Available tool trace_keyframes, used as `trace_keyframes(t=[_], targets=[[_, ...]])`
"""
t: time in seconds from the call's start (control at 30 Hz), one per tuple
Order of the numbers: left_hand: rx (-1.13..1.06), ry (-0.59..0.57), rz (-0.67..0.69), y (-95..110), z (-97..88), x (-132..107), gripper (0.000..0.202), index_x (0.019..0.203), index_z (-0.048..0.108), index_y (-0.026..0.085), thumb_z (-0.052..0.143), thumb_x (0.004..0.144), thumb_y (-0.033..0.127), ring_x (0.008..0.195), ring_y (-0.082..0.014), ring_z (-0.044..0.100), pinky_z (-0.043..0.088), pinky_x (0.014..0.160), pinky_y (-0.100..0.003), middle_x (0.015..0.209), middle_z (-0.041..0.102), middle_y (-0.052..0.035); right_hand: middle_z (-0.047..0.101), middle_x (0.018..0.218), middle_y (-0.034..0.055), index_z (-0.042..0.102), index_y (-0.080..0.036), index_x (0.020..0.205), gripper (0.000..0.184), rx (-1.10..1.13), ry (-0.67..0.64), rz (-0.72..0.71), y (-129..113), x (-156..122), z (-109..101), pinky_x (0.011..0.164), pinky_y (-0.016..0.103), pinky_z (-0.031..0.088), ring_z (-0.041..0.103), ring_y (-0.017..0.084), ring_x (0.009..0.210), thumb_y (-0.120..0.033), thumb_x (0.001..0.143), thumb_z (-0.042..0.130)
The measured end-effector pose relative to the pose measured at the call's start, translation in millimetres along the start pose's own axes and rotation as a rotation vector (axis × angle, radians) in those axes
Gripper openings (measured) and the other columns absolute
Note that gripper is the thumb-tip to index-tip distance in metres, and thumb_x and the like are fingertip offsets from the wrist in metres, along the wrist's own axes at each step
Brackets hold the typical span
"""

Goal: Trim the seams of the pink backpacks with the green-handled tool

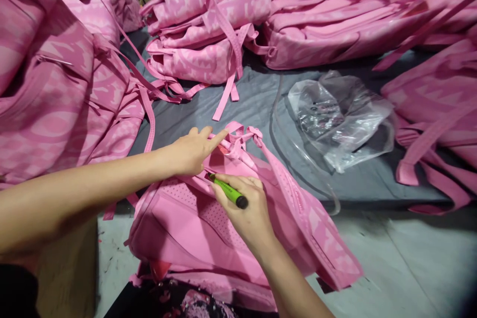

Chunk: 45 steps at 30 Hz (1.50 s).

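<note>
A pink backpack (208,238) lies across the front edge of the table, its dotted padded side facing up. My left hand (190,151) grips its upper edge beside the knotted webbing straps, one finger stretched along the fabric; the fingers' undersides are hidden. In my right hand (244,208) is a green marker (227,191) with dark ends. Its far end points at the backpack's pink panel, just below my left hand. Whether the tip touches the fabric, I cannot tell. A long pink strap (283,174) runs down the right side of the backpack.
Piled pink patterned backpacks stand at the left (48,84), at the back (201,54) and at the right (443,104). A crumpled clear plastic bag (346,119) lies on the grey cloth-covered table (257,104). Loose straps hang from the piles. Below the table shows the pale floor (383,253).
</note>
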<state>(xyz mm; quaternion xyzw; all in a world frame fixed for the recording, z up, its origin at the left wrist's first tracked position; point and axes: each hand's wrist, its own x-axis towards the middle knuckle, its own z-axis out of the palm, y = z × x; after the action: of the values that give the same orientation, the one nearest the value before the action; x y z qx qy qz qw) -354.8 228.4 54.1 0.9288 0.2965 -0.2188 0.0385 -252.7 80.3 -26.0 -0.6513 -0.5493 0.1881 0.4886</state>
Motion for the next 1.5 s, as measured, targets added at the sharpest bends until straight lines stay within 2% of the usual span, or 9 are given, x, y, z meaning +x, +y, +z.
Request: trace_keyframes(t=[0.2,0.37,0.57,0.83,1.1,1.23,1.33,1.43,1.5], targets=[[-0.014,0.01,0.002,0.4,0.7,0.5,0.097,0.157,0.001,0.028,0.054,0.078,0.011,0.115,-0.0278,0.048,0.05,0.09,-0.037,0.147,0.036,-0.0135,0.078,0.087,0.0018,0.074,-0.025,0.095,0.011,-0.003,0.117,0.01,-4.4,-0.5,14.9,0.08,0.04,0.044,0.069,0.021,0.077,-0.028,0.085,0.07],[-0.001,0.025,-0.003,1.0,2.8,1.1,0.096,0.157,0.002,0.028,0.053,0.077,0.009,0.113,-0.0282,0.049,0.05,0.087,-0.037,0.145,0.037,-0.0135,0.078,0.089,0.0016,0.074,-0.025,0.095,0.012,0.005,0.092,0.012,-5.7,-0.1,13.1,0.083,0.041,0.044,0.07,0.021,0.078,-0.028,0.084,0.07],[0.015,0.045,-0.003,-0.4,5.6,1.8,0.101,0.156,-0.006,0.033,0.054,0.078,0.009,0.11,-0.0268,0.049,0.05,0.087,-0.036,0.146,0.037,-0.0124,0.078,0.091,0.0016,0.074,-0.026,0.095,0.012,-0.01,0.061,0.022,-5.6,0.3,10.0,0.083,0.042,0.046,0.07,0.022,0.08,-0.029,0.084,0.07],[0.023,0.042,-0.017,2.6,3.7,0.5,0.094,0.157,0.005,0.026,0.053,0.079,0.005,0.111,-0.028,0.05,0.051,0.086,-0.036,0.147,0.036,-0.0145,0.078,0.093,0.0021,0.075,-0.026,0.096,0.014,0.016,0.036,0.061,-4.8,3.4,9.7,0.083,0.042,0.048,0.07,0.023,0.084,-0.028,0.083,0.071],[0.007,0.034,-0.017,3.4,1.7,-0.2,0.095,0.157,0.002,0.024,0.054,0.079,0.006,0.115,-0.0291,0.048,0.053,0.083,-0.035,0.148,0.036,-0.0157,0.078,0.093,0.0023,0.075,-0.025,0.097,0.016,0.018,0.024,0.052,-5.5,4.8,7.0,0.085,0.043,0.049,0.07,0.023,0.085,-0.025,0.082,0.072],[-0.003,0.048,-0.015,3.6,4.4,-1.9,0.097,0.158,0.001,0.025,0.054,0.079,0.006,0.114,-0.0299,0.049,0.054,0.081,-0.035,0.147,0.037,-0.0158,0.078,0.095,0.0028,0.076,-0.024,0.097,0.015,0.057,-0.033,0.066,-4.0,4.3,6.2,0.085,0.041,0.051,0.07,0.023,0.086,-0.026,0.082,0.072],[-0.003,0.07,-0.007,2.7,8.1,-2.3,0.098,0.158,0.001,0.025,0.057,0.079,0.008,0.113,-0.0307,0.049,0.054,0.08,-0.036,0.146,0.037,-0.0165,0.078,0.095,0.003,0.076,-0.025,0.098,0.017,0.046,-0.003,0.056,-4.9,4.6,7.1,0.086,0.041,0.05,0.07,0.023,0.086,-0.025,0.082,0.071],[-0.013,0.081,-0.02,1.4,10.9,-0.8,0.098,0.158,0.002,0.024,0.06,0.079,0.009,0.114,-0.0307,0.048,0.053,0.082,-0.037,0.146,0.037,-0.0169,0.078,0.094,0.0028,0.076,-0.024,0.097,0.016,0.067,-0.046,0.062,-6.1,6.7,7.8,0.085,0.04,0.05,0.071,0.022,0.083,-0.025,0.082,0.071],[-0.023,0.087,-0.019,0.4,11.4,0.3,0.099,0.158,0.004,0.024,0.06,0.078,0.008,0.115,-0.0309,0.048,0.052,0.084,-0.036,0.146,0.037,-0.017,0.078,0.092,0.0036,0.077,-0.023,0.095,0.015,0.05,-0.03,0.08,-6.5,8.6,8.7,0.086,0.04,0.05,0.071,0.022,0.082,-0.026,0.081,0.071]])
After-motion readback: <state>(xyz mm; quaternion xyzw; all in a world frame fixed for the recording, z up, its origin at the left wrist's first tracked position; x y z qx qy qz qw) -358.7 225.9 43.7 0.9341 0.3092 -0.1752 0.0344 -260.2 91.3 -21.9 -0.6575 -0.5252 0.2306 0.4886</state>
